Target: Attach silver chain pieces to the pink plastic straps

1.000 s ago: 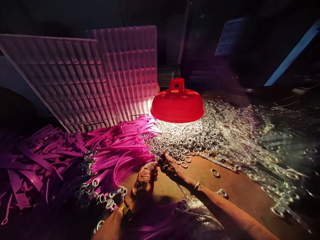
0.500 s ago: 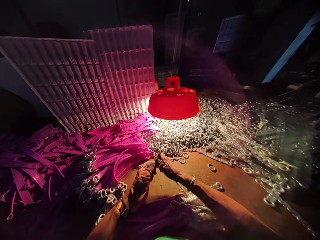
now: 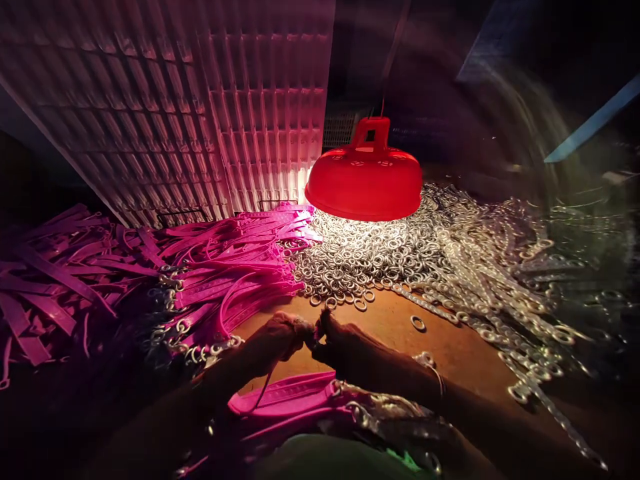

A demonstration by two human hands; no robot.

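My left hand [image 3: 286, 330] and my right hand [image 3: 336, 343] meet above the brown tabletop, just in front of a heap of metal rings [image 3: 367, 257]. Both sets of fingers are pinched together, in deep shadow. From my left hand a thin strap [image 3: 267, 383] hangs down, dark against the light. Whatever is between the fingers of my right hand is too dark to make out. Under my wrists lie magenta straps [image 3: 290, 395] joined to metal chain pieces [image 3: 385, 407].
A red lamp [image 3: 367, 180] hangs low over the rings. Magenta straps [image 3: 250, 287] are piled on the left, some with rings on their ends. Metal chains [image 3: 480, 287] spread to the right, near a loose ring [image 3: 418, 323]. Ribbed translucent panels [image 3: 270, 100] stand behind.
My hands have come nearer to me, away from the ring heap, and into shadow. The view has tilted down, and the magenta straps under my wrists are better lit.
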